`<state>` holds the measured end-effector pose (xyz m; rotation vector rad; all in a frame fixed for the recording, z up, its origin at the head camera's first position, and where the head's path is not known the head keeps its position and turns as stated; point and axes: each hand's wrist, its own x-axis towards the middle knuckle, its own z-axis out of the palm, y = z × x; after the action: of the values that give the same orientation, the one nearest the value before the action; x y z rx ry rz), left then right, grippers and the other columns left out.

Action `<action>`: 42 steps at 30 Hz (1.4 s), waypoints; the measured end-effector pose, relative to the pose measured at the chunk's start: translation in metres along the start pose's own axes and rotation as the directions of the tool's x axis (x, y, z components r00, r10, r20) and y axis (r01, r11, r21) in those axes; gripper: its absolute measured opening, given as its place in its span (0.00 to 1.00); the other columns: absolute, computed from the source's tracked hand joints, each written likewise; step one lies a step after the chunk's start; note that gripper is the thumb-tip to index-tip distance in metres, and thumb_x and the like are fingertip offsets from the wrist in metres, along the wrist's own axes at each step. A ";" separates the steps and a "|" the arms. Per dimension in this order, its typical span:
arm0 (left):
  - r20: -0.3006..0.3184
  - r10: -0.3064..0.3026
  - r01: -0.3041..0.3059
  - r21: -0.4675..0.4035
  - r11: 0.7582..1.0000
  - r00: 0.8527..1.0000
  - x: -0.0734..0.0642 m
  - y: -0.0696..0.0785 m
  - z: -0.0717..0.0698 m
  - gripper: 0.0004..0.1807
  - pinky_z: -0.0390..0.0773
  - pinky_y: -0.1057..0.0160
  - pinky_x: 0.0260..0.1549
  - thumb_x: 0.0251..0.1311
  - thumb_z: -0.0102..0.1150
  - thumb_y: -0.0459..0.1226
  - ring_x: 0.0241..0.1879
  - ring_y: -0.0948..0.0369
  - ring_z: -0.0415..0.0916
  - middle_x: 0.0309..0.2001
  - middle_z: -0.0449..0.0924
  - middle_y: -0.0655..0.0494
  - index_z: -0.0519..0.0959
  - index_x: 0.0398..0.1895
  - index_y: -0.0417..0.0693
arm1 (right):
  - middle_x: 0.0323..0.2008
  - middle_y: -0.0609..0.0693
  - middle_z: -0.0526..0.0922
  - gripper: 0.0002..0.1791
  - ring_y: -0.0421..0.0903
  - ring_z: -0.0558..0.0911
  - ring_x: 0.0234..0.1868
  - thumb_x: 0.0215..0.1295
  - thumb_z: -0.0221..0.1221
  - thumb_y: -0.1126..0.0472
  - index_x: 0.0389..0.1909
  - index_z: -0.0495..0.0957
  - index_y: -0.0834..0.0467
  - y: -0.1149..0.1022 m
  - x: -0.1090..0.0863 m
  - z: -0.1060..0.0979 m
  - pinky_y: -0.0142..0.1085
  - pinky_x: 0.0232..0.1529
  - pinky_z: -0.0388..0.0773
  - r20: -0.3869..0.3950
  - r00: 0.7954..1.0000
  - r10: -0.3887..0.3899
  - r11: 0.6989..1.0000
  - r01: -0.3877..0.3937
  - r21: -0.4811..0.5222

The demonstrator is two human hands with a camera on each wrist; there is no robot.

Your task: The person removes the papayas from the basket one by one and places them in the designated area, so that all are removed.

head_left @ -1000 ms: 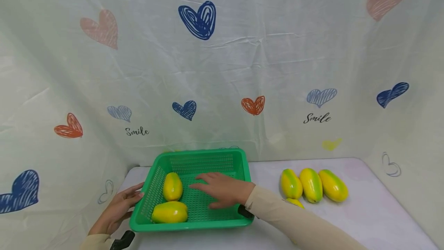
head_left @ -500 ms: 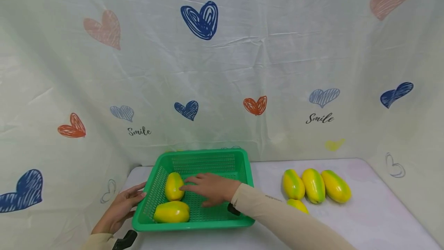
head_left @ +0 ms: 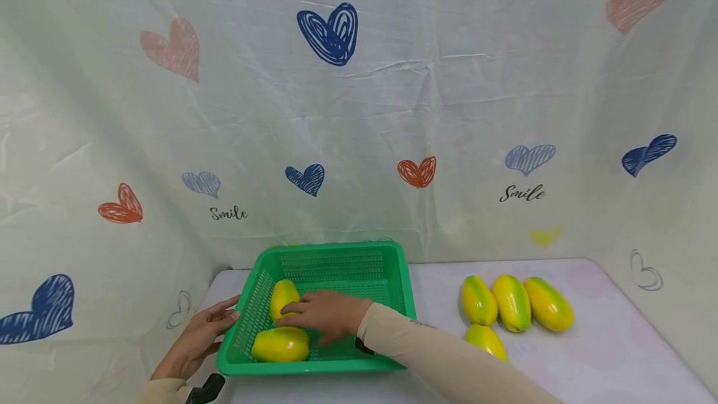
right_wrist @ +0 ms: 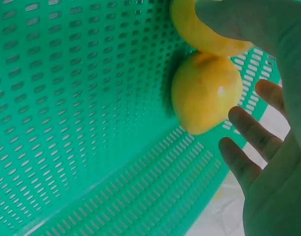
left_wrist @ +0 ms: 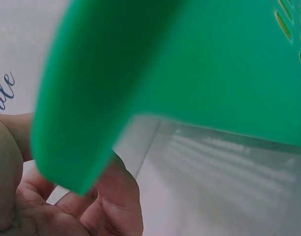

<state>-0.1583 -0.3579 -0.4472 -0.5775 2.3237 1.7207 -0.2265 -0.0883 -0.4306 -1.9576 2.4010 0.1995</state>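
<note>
A green plastic basket (head_left: pixel 353 363) with slotted walls stands on the table, with two yellow papayas inside its left part. My left hand (head_left: pixel 197 336) holds the basket's left rim, thumb on top and fingers below; the left wrist view shows this rim (left_wrist: pixel 91 108) close up. Inside the basket, my right hand (head_left: pixel 331 313) reaches over the papayas with fingers spread and loosely bent. Its fingertips overlap the farther papaya (head_left: pixel 283 298) and come right at the top of the nearer papaya (head_left: pixel 280 345). In the right wrist view, the thumb (right_wrist: pixel 229 22) crosses in front of one papaya.
On the table (head_left: pixel 606 354) right of the basket, three yellow-green papayas lie side by side, among them the middle papaya (head_left: pixel 513 304). Another papaya (head_left: pixel 487 340) lies nearer, partly behind the right sleeve (head_left: pixel 437 354). A heart-printed curtain (head_left: pixel 359 111) hangs behind.
My right hand has moved left and slightly nearer within the basket, from the middle to the two papayas. My left hand keeps its hold on the rim. The view has shifted slightly.
</note>
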 end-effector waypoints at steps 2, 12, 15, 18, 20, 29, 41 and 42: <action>0.000 -0.002 0.002 0.002 1.000 1.000 -0.001 0.000 0.000 0.35 0.77 0.54 0.36 0.62 0.56 0.46 0.39 0.56 0.76 0.53 0.71 0.42 0.58 0.69 0.42 | 0.69 0.37 0.52 0.49 0.39 0.61 0.63 0.51 0.67 0.47 0.71 0.49 0.37 -0.003 0.004 0.001 0.30 0.59 0.62 0.007 1.000 -0.014 1.000 0.014 -0.022; -0.012 0.000 0.000 0.011 1.000 1.000 -0.001 -0.001 0.000 0.37 0.76 0.54 0.36 0.60 0.58 0.48 0.40 0.56 0.76 0.54 0.70 0.42 0.59 0.68 0.43 | 0.69 0.35 0.51 0.48 0.37 0.60 0.62 0.53 0.67 0.50 0.70 0.49 0.33 -0.012 0.016 0.004 0.30 0.59 0.61 0.059 0.997 -0.049 0.998 0.051 -0.028; -0.014 0.001 -0.001 0.009 1.000 1.000 0.000 -0.002 0.000 0.36 0.76 0.54 0.36 0.60 0.58 0.48 0.40 0.56 0.76 0.54 0.70 0.42 0.59 0.68 0.43 | 0.69 0.33 0.50 0.47 0.36 0.61 0.61 0.54 0.66 0.51 0.70 0.49 0.32 -0.013 0.018 0.004 0.29 0.58 0.62 0.076 0.996 -0.056 0.998 0.059 -0.038; -0.012 -0.004 0.004 0.006 1.000 1.000 0.000 -0.002 0.000 0.37 0.76 0.54 0.36 0.60 0.58 0.48 0.40 0.56 0.76 0.55 0.70 0.41 0.59 0.69 0.43 | 0.69 0.33 0.49 0.47 0.36 0.63 0.59 0.54 0.66 0.52 0.70 0.49 0.31 -0.015 0.020 0.004 0.28 0.57 0.63 0.087 0.994 -0.065 0.996 0.070 -0.050; -0.010 -0.008 0.008 0.001 1.000 1.000 0.001 -0.002 0.000 0.37 0.76 0.54 0.35 0.60 0.57 0.47 0.39 0.56 0.76 0.54 0.70 0.41 0.58 0.69 0.43 | 0.68 0.33 0.50 0.46 0.36 0.64 0.58 0.55 0.65 0.51 0.69 0.49 0.31 -0.016 0.021 0.005 0.28 0.56 0.63 0.093 0.994 -0.062 0.996 0.068 -0.056; -0.009 -0.014 0.014 -0.025 1.000 1.000 0.002 -0.002 0.001 0.35 0.77 0.54 0.35 0.61 0.56 0.45 0.38 0.56 0.77 0.51 0.71 0.43 0.58 0.69 0.43 | 0.61 0.39 0.61 0.41 0.36 0.66 0.51 0.54 0.65 0.48 0.68 0.56 0.35 -0.013 0.012 0.004 0.24 0.51 0.65 0.094 0.995 -0.040 0.997 0.046 -0.062; 0.007 0.013 -0.013 -0.029 1.000 1.000 0.000 -0.003 0.001 0.34 0.77 0.52 0.36 0.63 0.55 0.44 0.39 0.55 0.77 0.50 0.73 0.44 0.57 0.69 0.42 | 0.56 0.36 0.68 0.45 0.33 0.71 0.49 0.50 0.70 0.55 0.66 0.55 0.45 -0.005 -0.005 0.001 0.25 0.51 0.67 0.179 0.980 0.089 0.981 -0.117 0.152; 0.007 0.015 -0.014 -0.030 0.999 1.000 0.000 -0.003 0.001 0.34 0.77 0.52 0.36 0.63 0.54 0.44 0.39 0.55 0.77 0.50 0.73 0.44 0.57 0.69 0.42 | 0.53 0.36 0.69 0.44 0.32 0.71 0.47 0.49 0.70 0.55 0.65 0.56 0.46 -0.004 -0.007 0.001 0.24 0.50 0.68 0.174 0.981 0.091 0.981 -0.118 0.155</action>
<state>-0.1571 -0.3577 -0.4496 -0.5605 2.3067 1.7638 -0.2212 -0.0826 -0.4311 -1.6770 2.3337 0.1548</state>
